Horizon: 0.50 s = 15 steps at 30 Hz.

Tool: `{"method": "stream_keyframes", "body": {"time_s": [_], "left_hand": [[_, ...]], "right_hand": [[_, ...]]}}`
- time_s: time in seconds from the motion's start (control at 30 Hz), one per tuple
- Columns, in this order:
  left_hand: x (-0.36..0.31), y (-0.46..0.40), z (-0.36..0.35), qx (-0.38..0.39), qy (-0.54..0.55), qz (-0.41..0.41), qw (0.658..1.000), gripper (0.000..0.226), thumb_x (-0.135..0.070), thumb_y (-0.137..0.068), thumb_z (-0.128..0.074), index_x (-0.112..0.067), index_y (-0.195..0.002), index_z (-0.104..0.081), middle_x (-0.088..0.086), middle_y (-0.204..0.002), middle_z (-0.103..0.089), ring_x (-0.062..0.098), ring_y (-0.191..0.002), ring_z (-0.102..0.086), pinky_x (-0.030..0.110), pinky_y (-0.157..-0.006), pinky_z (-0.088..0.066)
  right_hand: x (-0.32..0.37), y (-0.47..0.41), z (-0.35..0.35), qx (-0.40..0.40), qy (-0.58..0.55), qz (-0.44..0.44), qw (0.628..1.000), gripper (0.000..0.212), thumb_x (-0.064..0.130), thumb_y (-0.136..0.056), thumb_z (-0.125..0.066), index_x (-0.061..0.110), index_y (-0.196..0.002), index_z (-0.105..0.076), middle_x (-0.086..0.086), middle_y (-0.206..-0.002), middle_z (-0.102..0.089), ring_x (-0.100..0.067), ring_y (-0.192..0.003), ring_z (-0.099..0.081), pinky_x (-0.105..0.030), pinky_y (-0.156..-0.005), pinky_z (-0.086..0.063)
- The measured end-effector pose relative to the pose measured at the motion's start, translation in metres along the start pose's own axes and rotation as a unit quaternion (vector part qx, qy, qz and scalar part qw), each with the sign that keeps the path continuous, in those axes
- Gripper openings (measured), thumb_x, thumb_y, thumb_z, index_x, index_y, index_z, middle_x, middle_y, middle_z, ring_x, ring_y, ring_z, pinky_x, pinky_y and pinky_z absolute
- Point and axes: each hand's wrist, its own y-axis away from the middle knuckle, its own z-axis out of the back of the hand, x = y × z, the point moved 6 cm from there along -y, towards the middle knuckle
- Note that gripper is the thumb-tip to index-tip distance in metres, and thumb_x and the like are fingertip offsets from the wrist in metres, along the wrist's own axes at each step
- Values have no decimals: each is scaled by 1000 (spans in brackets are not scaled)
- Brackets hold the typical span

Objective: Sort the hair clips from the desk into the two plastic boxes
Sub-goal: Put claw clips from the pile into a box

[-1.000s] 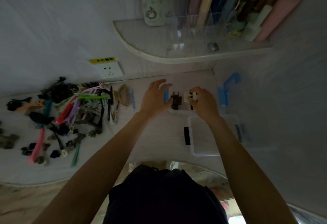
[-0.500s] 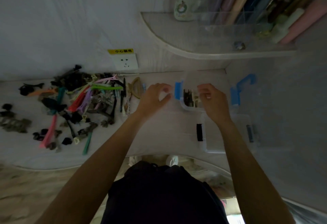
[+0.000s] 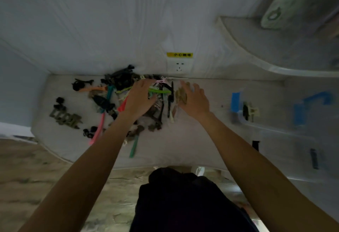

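Near right: I see two clear plastic boxes (image 3: pixel 286 136), few clips inside | mid-desk: my left hand (image 3: pixel 139 99) and right hand (image 3: pixel 195 99) spread over hair clips (image 3: pixel 102 103) | far: wall socket (image 3: pixel 179 66).

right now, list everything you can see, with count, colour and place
hair clips: many, mixed black, pink, green, orange, teal, heaped on the desk's left half
desk: one, pale
boxes: two, clear plastic, desk's right; far one has blue latches and a few clips, near one has dark latches
socket: one, white, on the wall under a yellow label
shelf: one, pale, upper right
left hand: over the heap, fingers spread
right hand: at the heap's right edge, fingers spread
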Motion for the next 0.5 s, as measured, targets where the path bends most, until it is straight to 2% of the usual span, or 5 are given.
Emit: {"method": "stream_keyframes", "body": {"time_s": [0.07,0.17,0.27,0.4,0.5], "left_hand": [[1,-17,3,3,-32,-15,999,50,-19,-84,-61,-14,-131,-46,12,-135,-46,32,-127,-39,41,-107,-34],[10,-27,29,-115,6,-15,993,39,-13,-82,-60,-11,-120,-54,12,-123,-55,32,-114,-49,41,-97,-41],[35,-19,49,-219,2,23,975,38,-12,-75,-58,-8,-113,-56,15,-112,-58,34,-103,-53,43,-87,-44],[87,-30,45,-135,-42,124,982,49,-18,-77,-61,-12,-124,-48,18,-122,-52,37,-113,-46,48,-96,-39],[102,-38,40,-91,-68,92,989,47,-18,-79,-63,-14,-124,-48,17,-122,-53,38,-109,-49,49,-93,-42]], "right_hand": [[-6,-3,-8,18,-32,-25,999,66,37,-85,-59,29,-141,-26,-19,-137,-32,-37,-118,-42,-43,-91,-44],[-7,-1,-13,-8,-66,-28,997,51,33,-86,-59,17,-130,-39,-19,-124,-41,-35,-100,-55,-39,-78,-51],[-4,1,-16,-7,-65,-17,998,52,29,-88,-58,21,-135,-37,-17,-125,-39,-36,-96,-56,-38,-77,-48],[5,-1,-17,5,-91,-14,996,51,28,-89,-55,28,-137,-37,-16,-129,-34,-35,-102,-54,-36,-84,-46],[4,-2,-14,-12,-199,-48,979,40,24,-84,-60,23,-122,-48,-15,-123,-41,-29,-105,-52,-35,-88,-46]]}}
